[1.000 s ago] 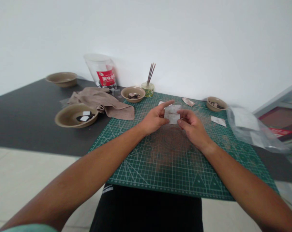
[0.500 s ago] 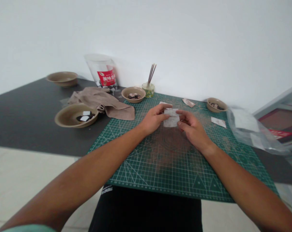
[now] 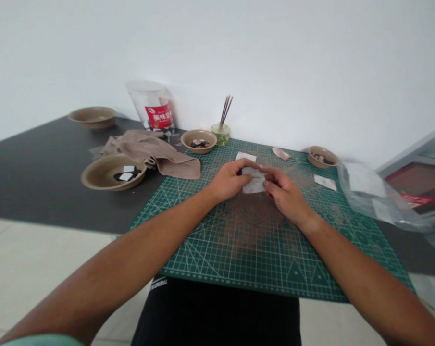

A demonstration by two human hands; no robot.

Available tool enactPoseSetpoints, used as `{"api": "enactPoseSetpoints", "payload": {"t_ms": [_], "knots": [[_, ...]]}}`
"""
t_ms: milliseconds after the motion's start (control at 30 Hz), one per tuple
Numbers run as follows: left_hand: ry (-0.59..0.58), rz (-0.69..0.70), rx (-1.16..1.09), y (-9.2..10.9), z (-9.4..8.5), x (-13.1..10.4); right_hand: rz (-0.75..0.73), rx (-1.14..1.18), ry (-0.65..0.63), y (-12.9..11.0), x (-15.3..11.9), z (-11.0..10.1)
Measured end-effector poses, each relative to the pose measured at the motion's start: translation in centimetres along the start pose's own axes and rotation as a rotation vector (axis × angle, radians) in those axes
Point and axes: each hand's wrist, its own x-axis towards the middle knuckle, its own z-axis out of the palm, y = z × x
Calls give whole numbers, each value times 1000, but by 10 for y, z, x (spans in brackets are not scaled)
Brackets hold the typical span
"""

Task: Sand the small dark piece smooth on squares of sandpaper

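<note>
A small whitish sheet point(image 3: 254, 184) is held between both hands above the green cutting mat point(image 3: 217, 250). My left hand point(image 3: 229, 180) grips its left side, thumb on the near face and forefinger along the top edge. My right hand point(image 3: 284, 192) pinches its right side, with the forefinger reaching the top edge close to the left fingertips. Just behind the left hand lies a white piece point(image 3: 246, 156) on the mat. Whether anything lies inside the sheet cannot be seen.
Small bowls with dark bits point(image 3: 199, 150) point(image 3: 320, 165), a jar with sticks point(image 3: 221, 136) and stained papers point(image 3: 281, 153) stand behind. At left are a brown cloth point(image 3: 177, 166), bowls point(image 3: 91, 180) point(image 3: 94, 126) and a tub point(image 3: 154, 103); right, a plastic bag point(image 3: 390, 202).
The forefingers have come closer together over the sheet's top edge, and its upper part is now more covered and bent. More of the white piece behind the left hand shows.
</note>
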Motion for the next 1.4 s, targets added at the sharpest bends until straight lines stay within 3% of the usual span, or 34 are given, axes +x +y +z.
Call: {"api": "enactPoseSetpoints", "payload": {"t_ms": [167, 700, 1000, 1400], "knots": [[22, 0, -5, 0, 0, 0, -10, -15, -26, -3, 0, 0], [6, -53, -336, -5, 2, 2, 0, 22, -96, 0, -1, 2], [18, -51, -308, -4, 2, 1, 3, 113, -144, -3, -4, 3], [19, -49, -327, -6, 2, 3, -3, 72, -155, -5, -4, 3]]}}
